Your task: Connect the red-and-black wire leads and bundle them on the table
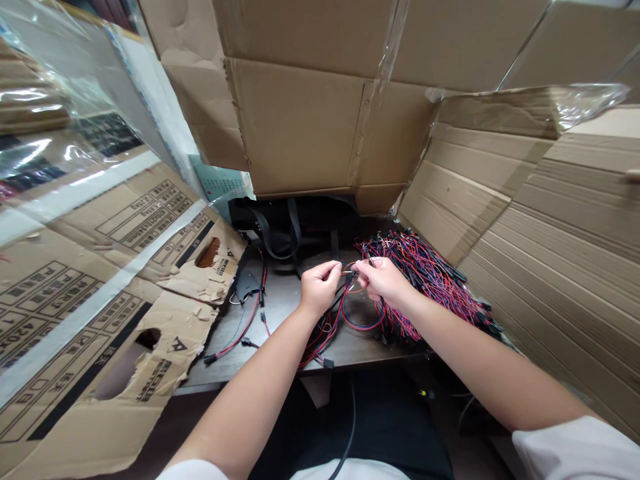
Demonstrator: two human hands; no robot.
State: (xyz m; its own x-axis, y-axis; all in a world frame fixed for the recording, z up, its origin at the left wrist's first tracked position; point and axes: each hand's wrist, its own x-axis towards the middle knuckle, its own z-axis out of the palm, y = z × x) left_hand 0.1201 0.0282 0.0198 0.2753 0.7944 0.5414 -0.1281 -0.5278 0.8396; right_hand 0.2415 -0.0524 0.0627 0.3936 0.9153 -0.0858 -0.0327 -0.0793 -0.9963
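Note:
My left hand [320, 285] is closed in a pinch on a thin wire, close to the fingertips of my right hand [381, 277]. Between them runs a short stretch of wire with a small dark piece at the right fingers. A red-and-blue wire cable [363, 327] loops down from my right hand. Beyond and to the right lies a big heap of red, black and purple wire cables [425, 287]. Under my hands more loose cables [320, 347] spread to the table's front edge, one ending in a black connector [327, 363].
Several separate cables [245, 330] lie on the grey table [285, 323] at left. A black bag with straps [280, 230] sits at the back. Cardboard walls [305, 127] rise behind and at right [550, 240]; a torn printed carton [125, 293] stands left.

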